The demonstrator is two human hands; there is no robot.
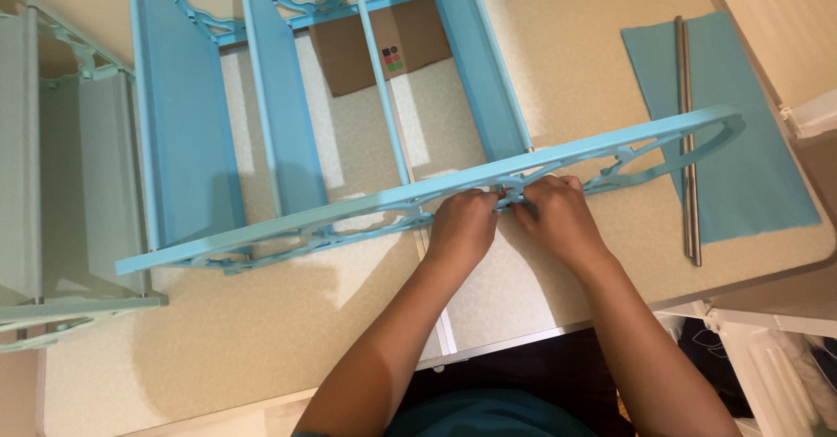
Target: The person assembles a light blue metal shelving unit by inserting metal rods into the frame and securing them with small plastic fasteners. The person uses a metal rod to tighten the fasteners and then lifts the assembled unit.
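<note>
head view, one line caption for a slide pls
Both hands, left and right, pinch the middle of a blue side frame of a rack lying on a table.

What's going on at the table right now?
A person's left hand and right hand pinch the middle of a blue rack's ornate side frame, which lies across its fabric shelves on the table. Metal rods rest on a spare blue fabric panel to the right.
</note>
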